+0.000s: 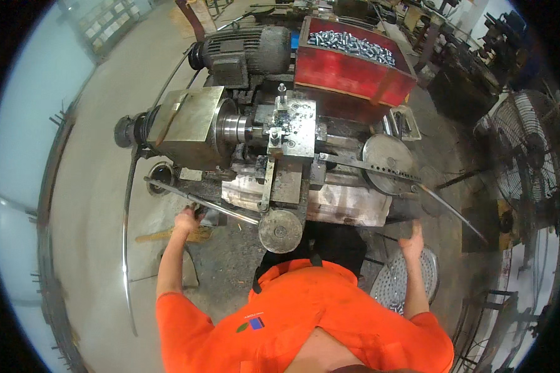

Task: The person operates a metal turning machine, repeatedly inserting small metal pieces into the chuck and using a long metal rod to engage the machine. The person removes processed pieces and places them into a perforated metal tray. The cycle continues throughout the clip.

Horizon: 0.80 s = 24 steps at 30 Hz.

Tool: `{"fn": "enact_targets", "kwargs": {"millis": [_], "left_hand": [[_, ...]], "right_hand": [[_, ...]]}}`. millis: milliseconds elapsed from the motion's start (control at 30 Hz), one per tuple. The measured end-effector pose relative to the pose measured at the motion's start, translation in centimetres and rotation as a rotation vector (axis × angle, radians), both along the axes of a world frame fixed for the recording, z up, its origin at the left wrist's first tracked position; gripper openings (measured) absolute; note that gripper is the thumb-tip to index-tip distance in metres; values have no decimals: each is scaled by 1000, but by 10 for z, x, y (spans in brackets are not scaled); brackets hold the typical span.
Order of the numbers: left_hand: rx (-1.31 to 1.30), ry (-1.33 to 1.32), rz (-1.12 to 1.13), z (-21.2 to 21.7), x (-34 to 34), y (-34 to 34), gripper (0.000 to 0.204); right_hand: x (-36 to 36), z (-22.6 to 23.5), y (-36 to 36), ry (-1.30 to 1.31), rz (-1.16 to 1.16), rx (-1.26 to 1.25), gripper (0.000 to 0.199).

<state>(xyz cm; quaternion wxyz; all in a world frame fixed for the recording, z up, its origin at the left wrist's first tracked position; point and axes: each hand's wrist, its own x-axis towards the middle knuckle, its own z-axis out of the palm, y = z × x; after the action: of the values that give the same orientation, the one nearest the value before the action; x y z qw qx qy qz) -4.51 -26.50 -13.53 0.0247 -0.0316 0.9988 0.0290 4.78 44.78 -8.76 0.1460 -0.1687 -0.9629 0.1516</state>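
Across the lower edge, your orange shirt (292, 317) spreads between your bare forearms. By your right forearm sits a round perforated tray (389, 280), with small metal pieces (397, 306) at its near side. Your right hand (410, 240) is beyond most of that tray; whether its fingers hold anything, you cannot tell from this view. Your left hand (186, 221) has its fingers curled beside a dark patch, too unclear to say if they grip something. Just past it, a metal lever (208, 205) slants toward a round metal disc (280, 231). Farther on, the tool slide (301, 127) stands right of the spindle (233, 128). Behind these are a ribbed motor (249, 50) and a red box (348, 74) heaped with shiny metal parts (354, 46).
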Motion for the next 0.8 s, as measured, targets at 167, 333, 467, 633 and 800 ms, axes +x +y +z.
{"fn": "enact_targets", "kwargs": {"millis": [167,333,467,633,800], "left_hand": [[-48,-126,357,-44,-7,22,53],[160,-61,483,-110,10,29,50],[-145,-360,52,-37,2,5,43],[100,-257,287,-36,21,17,45],[303,-205,298,70,47,-20,46]], "right_hand": [[16,-12,-18,-159,19,-136,46],[-5,27,-45,-149,111,-207,40],[-56,82,-49,-36,237,-99,36],[-147,165,-126,215,556,-128,35],[-217,199,-251,227,947,-247,37]]}}
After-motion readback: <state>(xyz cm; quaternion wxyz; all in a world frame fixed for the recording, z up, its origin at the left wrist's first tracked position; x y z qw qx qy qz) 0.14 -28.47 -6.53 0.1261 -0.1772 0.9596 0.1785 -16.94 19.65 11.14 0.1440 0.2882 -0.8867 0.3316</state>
